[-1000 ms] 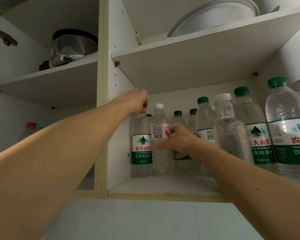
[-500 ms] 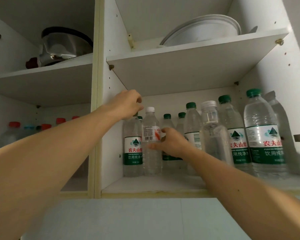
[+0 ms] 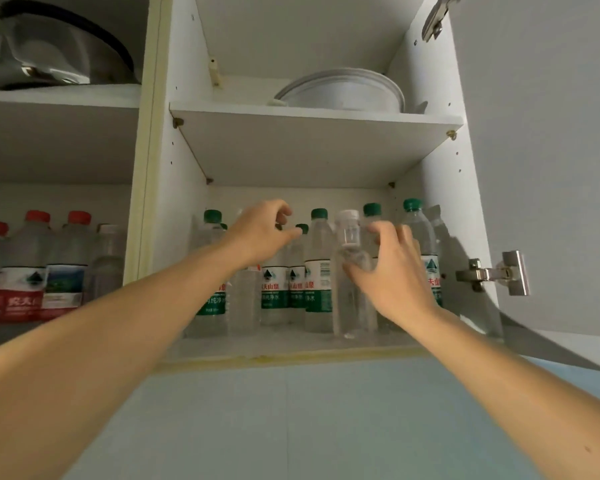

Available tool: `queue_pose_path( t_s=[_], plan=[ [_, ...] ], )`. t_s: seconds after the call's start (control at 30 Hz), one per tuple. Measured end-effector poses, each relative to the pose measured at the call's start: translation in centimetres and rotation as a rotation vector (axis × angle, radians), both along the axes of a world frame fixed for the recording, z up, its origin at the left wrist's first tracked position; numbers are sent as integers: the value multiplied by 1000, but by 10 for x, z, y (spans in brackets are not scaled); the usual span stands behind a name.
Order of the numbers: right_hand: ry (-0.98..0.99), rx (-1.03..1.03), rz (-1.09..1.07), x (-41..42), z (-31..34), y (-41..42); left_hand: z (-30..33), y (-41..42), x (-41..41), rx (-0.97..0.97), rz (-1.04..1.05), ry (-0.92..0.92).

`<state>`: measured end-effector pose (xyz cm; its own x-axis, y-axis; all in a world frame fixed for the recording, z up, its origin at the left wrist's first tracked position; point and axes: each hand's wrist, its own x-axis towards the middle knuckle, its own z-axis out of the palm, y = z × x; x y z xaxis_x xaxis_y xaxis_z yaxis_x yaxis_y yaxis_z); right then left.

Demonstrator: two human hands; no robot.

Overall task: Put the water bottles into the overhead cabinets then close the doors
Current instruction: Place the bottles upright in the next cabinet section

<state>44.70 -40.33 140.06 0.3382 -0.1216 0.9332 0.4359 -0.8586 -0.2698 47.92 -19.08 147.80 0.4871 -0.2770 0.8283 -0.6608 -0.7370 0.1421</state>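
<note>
White overhead cabinets (image 3: pixel 312 36) fill the view from below, with a pale blue wall beneath them. On the lower shelf (image 3: pixel 291 344) of the right-hand compartment stand the water bottles (image 3: pixel 319 271), mostly green-capped with green-and-white labels, in rows reaching from the left wall to the right wall. One clear bottle with a white cap (image 3: pixel 352 271) and no label stands near the front edge, towards the right.

Both arms reach up into this compartment. The left hand (image 3: pixel 260 233) hangs in front of the bottle tops left of the middle, fingers loosely curled and holding nothing. The right hand (image 3: pixel 392 271) is just beside the clear bottle, fingers spread and bent; whether its fingertips touch that bottle I cannot tell.

The upper shelf (image 3: pixel 312 147) carries a white round dish (image 3: pixel 343 91). The right door (image 3: pixel 548 168) stands open, its metal hinge (image 3: pixel 492 273) in sight. In the left compartment red-capped bottles (image 3: pixel 32 268) stand on the lower shelf, and a steel pot (image 3: pixel 59 53) sits above them.
</note>
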Motion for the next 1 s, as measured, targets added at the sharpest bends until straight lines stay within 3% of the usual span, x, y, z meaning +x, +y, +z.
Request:
queue_pose_path(
  t_s=[0.17, 0.5, 0.8, 1.0],
  plan=[
    [256, 9, 48, 1, -19, -12, -23, -29, 24, -131, -118, 136],
    [374, 58, 112, 21, -27, -15, -57, -57, 73, -380, -407, 574],
    [435, 126, 113, 35, -22, -39, -59, -67, 83, -336, -426, 594],
    [457, 123, 103, 39, -22, -48, -53, -59, 71, -249, -295, 518]
  ],
)
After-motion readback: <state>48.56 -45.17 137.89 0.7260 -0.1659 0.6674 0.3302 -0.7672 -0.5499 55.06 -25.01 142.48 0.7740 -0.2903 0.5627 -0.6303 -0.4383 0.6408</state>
